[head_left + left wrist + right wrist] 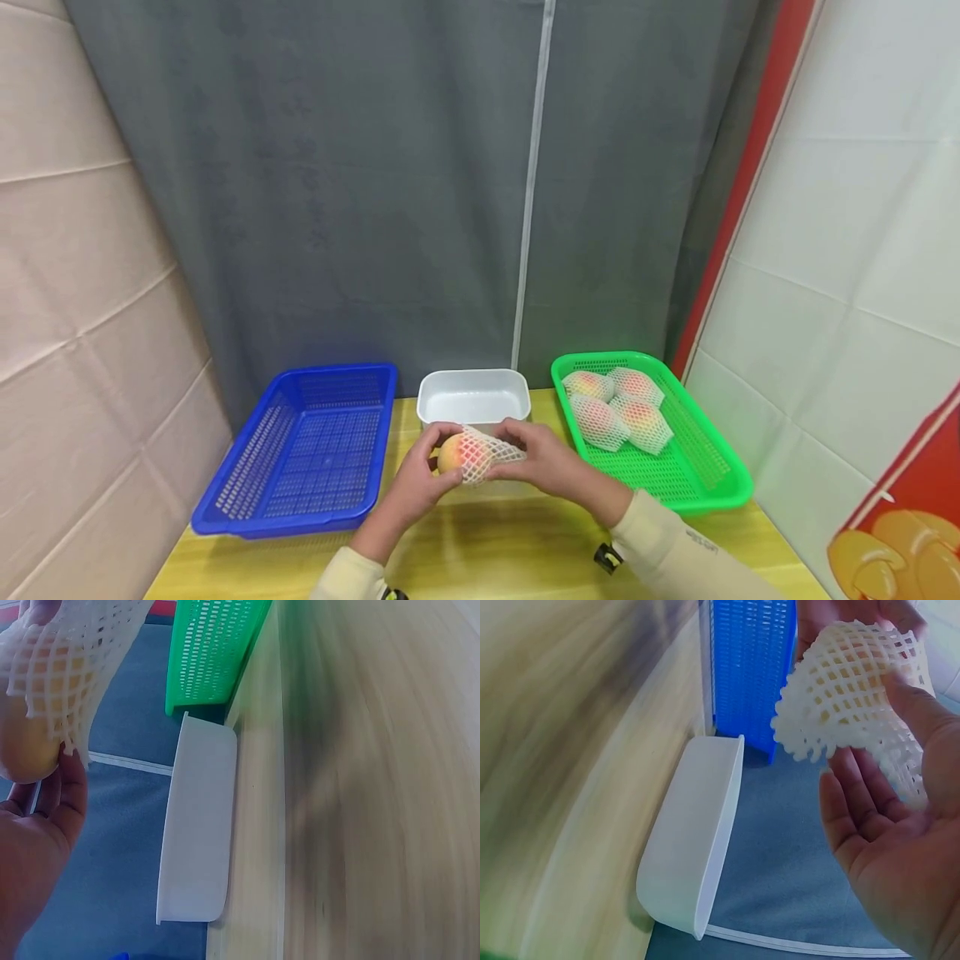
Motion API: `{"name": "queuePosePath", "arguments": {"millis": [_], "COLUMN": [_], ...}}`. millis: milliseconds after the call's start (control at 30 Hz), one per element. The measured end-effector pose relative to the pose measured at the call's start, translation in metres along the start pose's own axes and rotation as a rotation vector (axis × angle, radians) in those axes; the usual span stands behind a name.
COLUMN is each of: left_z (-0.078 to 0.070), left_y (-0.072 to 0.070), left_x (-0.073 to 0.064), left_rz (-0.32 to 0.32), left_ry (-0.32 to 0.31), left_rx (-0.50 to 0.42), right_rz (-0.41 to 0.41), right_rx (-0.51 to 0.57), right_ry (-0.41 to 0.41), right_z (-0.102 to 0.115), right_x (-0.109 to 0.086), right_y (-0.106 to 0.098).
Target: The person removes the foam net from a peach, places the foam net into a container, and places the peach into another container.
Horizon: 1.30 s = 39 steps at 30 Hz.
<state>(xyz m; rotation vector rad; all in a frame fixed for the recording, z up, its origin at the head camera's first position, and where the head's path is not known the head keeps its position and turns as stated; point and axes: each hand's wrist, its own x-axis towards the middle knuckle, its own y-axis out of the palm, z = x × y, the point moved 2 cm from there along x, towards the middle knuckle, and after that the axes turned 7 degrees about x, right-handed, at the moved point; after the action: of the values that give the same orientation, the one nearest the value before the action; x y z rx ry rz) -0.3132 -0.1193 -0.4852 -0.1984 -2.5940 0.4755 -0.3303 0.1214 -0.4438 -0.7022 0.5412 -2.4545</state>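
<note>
In the head view, my left hand (414, 482) grips a yellow-and-red peach (451, 455) at its left end. A white foam net sleeve (504, 451) covers the right part of the fruit, and my right hand (553, 461) pinches the sleeve's loose end. Yellow skin of the peach (24, 746) shows bare below the net edge in the left wrist view. The right wrist view has the thumb of my right hand (904, 859) on the foam net (847, 686), whose scalloped edge flares outward. Both hands are just in front of a white tub (474, 407).
To the left sits a blue perforated basket (322, 454) with nothing visible in it. A green basket (693, 467) at the right holds several net-wrapped peaches (598, 421). All stand on a wood-patterned table (510, 554), with a grey curtain (375, 208) behind.
</note>
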Motion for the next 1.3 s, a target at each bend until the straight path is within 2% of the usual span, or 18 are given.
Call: {"name": "queuePosePath", "arguments": {"millis": [233, 367, 767, 1300], "left_z": [0.001, 0.0, 0.001, 0.003], "left_y": [-0.002, -0.003, -0.006, -0.007], "left_x": [0.002, 0.002, 0.001, 0.0], "left_rz": [0.024, 0.027, 0.004, -0.009], "left_ry": [-0.029, -0.022, -0.004, 0.0], "left_rx": [-0.104, -0.157, -0.12, -0.133], "right_rz": [0.031, 0.045, 0.099, 0.15], "right_rx": [-0.082, -0.138, -0.292, -0.352], "right_ry": [0.01, 0.026, 0.012, 0.02], "right_z": [0.001, -0.001, -0.002, -0.013], "right_x": [0.002, 0.003, 0.012, 0.03], "right_y": [-0.006, -0.009, -0.021, -0.028]}}
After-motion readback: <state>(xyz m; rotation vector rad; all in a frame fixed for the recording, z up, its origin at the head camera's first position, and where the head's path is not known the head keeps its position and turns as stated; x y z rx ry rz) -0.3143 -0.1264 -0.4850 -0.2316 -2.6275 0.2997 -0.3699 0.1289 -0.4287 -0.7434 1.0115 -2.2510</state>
